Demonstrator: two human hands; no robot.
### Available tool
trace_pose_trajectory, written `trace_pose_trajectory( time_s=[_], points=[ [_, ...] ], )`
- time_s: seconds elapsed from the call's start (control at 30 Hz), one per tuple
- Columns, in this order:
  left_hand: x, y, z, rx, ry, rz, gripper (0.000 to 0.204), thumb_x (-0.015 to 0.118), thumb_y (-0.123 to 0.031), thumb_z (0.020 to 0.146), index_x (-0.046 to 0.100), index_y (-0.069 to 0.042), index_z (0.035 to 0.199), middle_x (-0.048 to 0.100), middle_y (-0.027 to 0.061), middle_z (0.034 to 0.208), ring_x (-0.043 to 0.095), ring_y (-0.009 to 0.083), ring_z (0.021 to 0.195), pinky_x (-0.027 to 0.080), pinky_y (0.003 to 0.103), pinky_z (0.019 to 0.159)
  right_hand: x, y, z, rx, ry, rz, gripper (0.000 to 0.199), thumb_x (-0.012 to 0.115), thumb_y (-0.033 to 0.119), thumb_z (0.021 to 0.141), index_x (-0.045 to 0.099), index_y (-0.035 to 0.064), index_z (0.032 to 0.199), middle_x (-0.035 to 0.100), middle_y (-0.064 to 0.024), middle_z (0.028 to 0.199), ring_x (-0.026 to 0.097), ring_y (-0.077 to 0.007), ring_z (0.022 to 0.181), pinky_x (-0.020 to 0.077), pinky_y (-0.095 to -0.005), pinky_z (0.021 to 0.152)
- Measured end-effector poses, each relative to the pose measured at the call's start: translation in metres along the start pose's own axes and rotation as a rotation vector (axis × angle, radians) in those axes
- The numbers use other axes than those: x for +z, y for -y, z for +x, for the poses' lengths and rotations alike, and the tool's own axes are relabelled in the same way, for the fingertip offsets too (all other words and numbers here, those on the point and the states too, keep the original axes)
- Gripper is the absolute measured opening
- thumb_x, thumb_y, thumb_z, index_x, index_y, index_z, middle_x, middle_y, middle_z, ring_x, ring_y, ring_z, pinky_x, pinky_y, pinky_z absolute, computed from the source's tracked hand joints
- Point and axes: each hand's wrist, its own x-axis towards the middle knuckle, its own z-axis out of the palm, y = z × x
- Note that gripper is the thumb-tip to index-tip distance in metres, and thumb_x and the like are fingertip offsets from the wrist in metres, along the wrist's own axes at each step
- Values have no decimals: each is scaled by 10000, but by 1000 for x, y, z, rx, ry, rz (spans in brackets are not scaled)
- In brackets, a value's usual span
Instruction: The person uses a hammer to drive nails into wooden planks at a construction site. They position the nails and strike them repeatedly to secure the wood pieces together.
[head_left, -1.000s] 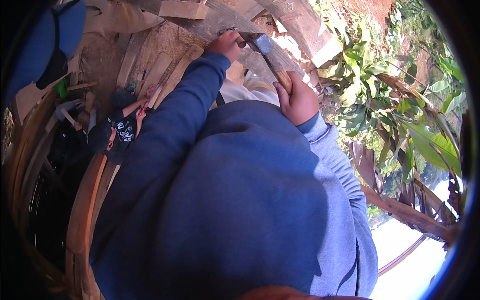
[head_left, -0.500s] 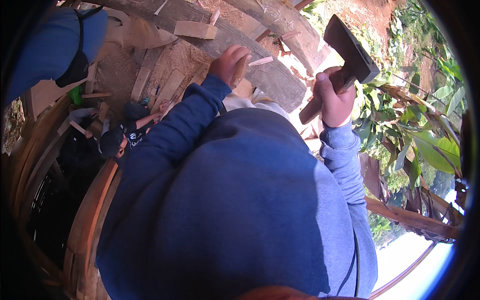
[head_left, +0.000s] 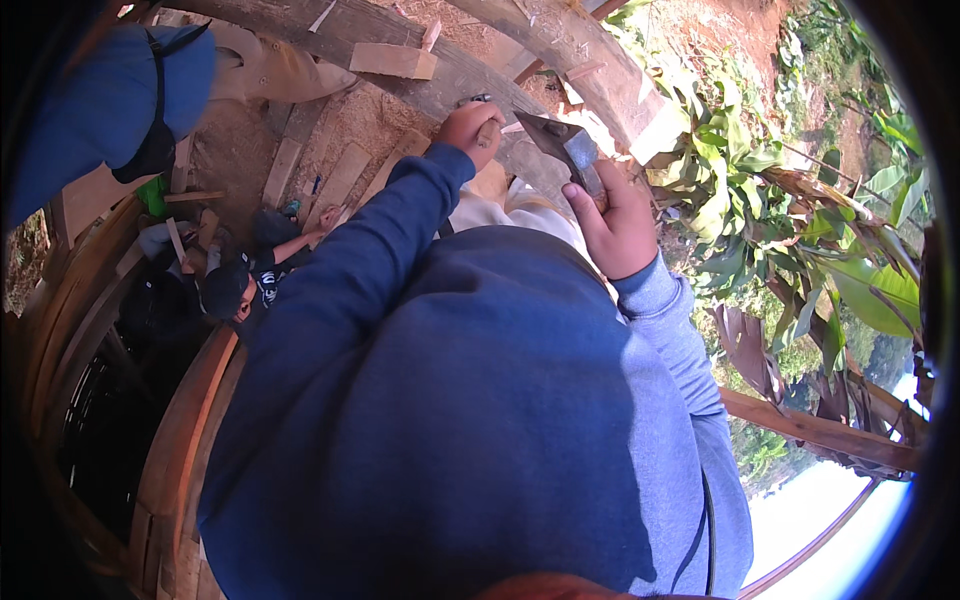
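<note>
My left hand point(head_left: 468, 134) is closed around a small piece of wood point(head_left: 488, 134), whose pale end pokes out past the fingers. It is held at the near edge of a thick grey beam point(head_left: 460, 75). My right hand point(head_left: 622, 222) grips a hatchet point(head_left: 562, 140) close to its head. The dark metal head has a broad blade pointing left toward the wood and a blunt back facing me. Most of the handle is hidden by the hand. A rectangular wood block point(head_left: 393, 61) lies on the beam beyond my left hand.
A second beam point(head_left: 585, 55) runs farther off. Boards point(head_left: 345, 172) and sawdust cover the ground to the left. A person in blue point(head_left: 110, 95) is at the upper left; a person in a black cap point(head_left: 226, 287) sits lower down. Leafy plants point(head_left: 760, 190) grow at the right.
My right hand has brought the hatchet left and nearer to the wood. My left hand has shifted slightly right, and the wood in it has turned.
</note>
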Motion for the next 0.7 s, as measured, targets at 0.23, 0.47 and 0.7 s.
trace_pose_trajectory(
  time_s=[0.23, 0.47, 0.7],
  points=[
    [26, 31, 18, -76, -5, -29, 99, 653, -19, 878, 690, -51, 964, 709, 195, 1006, 688, 411, 1019, 552, 444, 898, 14, -27, 2, 28, -28, -99, 381, 744, 304, 1022, 661, 16, 1256, 650, -224, 689, 697, -416, 663, 515, -460, 612],
    [33, 45, 10, -74, 73, 52, 82, 672, -42, 879, 677, -59, 959, 720, 200, 974, 685, 435, 954, 558, 453, 836, 20, -9, 21, -33, -6, -184, 389, 736, 318, 1017, 657, 25, 1261, 696, -233, 797, 711, -460, 770, 545, -500, 666],
    [36, 46, 9, -180, 114, -23, 103, 666, -112, 933, 702, -46, 1003, 749, 209, 1000, 712, 427, 960, 568, 454, 827, 25, -9, 41, -118, 50, -222, 367, 744, 332, 999, 661, 50, 1219, 705, -227, 807, 714, -461, 785, 552, -529, 686]
  ],
)
